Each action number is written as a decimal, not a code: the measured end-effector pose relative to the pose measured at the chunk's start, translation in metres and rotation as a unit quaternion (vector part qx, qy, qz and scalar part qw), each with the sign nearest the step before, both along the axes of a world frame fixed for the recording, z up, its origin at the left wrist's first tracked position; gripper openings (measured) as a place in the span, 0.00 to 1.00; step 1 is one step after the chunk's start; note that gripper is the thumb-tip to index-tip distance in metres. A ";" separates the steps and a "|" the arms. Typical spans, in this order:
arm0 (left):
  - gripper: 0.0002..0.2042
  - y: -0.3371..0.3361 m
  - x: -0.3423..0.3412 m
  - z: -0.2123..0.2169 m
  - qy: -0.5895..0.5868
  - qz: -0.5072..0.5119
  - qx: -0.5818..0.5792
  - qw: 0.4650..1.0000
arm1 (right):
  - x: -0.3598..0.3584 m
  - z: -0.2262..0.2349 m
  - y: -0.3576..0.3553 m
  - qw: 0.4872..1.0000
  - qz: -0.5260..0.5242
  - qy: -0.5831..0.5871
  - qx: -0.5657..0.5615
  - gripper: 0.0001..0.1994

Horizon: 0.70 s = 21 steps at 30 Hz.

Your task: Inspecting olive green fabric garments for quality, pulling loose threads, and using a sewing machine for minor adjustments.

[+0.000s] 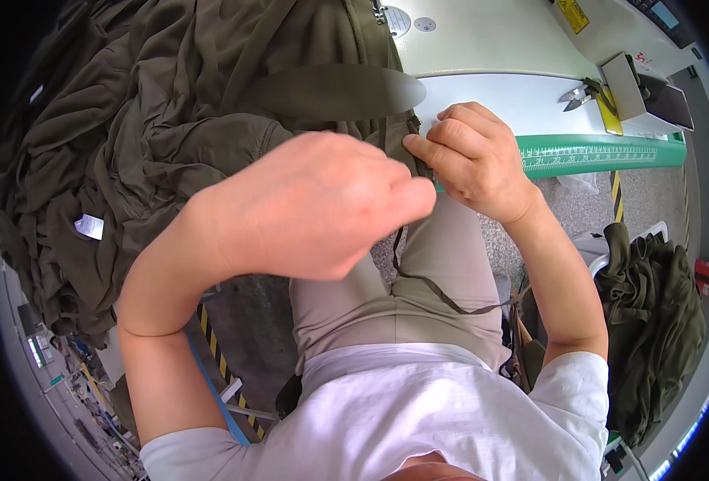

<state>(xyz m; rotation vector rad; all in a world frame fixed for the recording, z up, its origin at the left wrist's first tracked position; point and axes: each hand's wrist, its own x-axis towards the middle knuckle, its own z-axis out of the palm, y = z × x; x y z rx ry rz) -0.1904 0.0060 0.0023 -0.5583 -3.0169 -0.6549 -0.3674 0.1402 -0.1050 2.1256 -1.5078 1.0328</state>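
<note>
An olive-brown garment (210, 72) lies heaped over the left and middle of the work table and hangs off its edge. My right hand (471, 156) pinches the garment's right edge between thumb and fingers, just over the table's front edge. My left hand (330, 204) is raised closer to me, back of the hand up, its fingers curled closed. Whatever it holds is hidden. From behind that hand a narrow dark strip (427, 282) hangs down and trails across my lap to the right. A blurred oval patch hides part of the cloth beyond my hands.
A sewing machine bed (483, 36) with a round metal plate is at the back. A green ruler strip (595, 154) lines the table's front edge. Thread snippers (577, 98) lie by an open box (651, 92). More olive cloth (651, 321) hangs over a rack at right.
</note>
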 end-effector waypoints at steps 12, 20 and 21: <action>0.11 0.014 -0.014 -0.036 -0.015 -0.046 0.118 0.992 | -0.002 0.001 -0.004 0.999 0.018 -0.006 -0.026 0.11; 0.15 -0.064 -0.040 -0.055 0.085 0.243 -0.038 0.965 | -0.001 0.002 -0.005 0.999 0.023 -0.027 -0.009 0.10; 0.15 -0.065 -0.040 -0.059 0.086 0.244 -0.040 0.965 | -0.001 0.003 -0.005 0.999 0.024 -0.034 -0.002 0.11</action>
